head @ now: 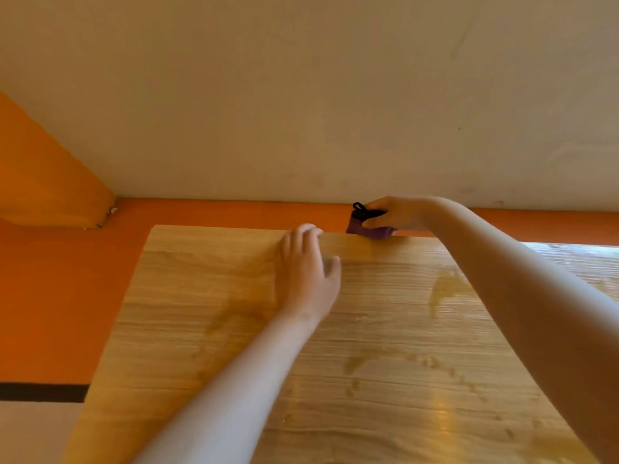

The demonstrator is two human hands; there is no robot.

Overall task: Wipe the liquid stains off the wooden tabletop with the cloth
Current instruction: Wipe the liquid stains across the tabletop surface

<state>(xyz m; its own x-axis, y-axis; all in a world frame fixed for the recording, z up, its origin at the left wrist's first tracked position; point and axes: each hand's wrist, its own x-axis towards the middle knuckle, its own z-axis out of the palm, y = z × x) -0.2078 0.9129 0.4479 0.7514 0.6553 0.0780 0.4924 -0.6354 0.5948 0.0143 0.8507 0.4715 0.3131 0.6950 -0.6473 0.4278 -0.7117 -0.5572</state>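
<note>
- The purple cloth (366, 232) sits bunched small at the far edge of the wooden counter (187, 269), with a black loop (361, 209) standing up from its top.
- It is gripped by the right hand (397, 214), whose fingers (375, 223) are curled over the bundle. Whether the underside is pressed onto the wood cannot be told.
- The left hand (306, 272) is laid near the same far edge, just left of the cloth, its fingers extended and relaxed with nothing held. It is slightly blurred.
- Liquid is spread widely over the counter: a pale streak (443, 289) beside the right forearm, a smear (234, 316) beside the left wrist, and a puddle (355, 363) with a trail of drops towards the near side.
- The step in hand is judged to be the start of a stroke from the far edge, and little of the wiping looks done.
- For a good stroke the cloth would best be opened flatter, so that more of it meets the wood, with the loop kept off the surface.
- It should then be drawn towards the near side in overlapping strips under steady pressure.
- The left hand would need to be lifted clear before the smear is reached.
- Liquid should be gathered inward, not pushed over the edge onto the orange floor (67, 279).
</note>
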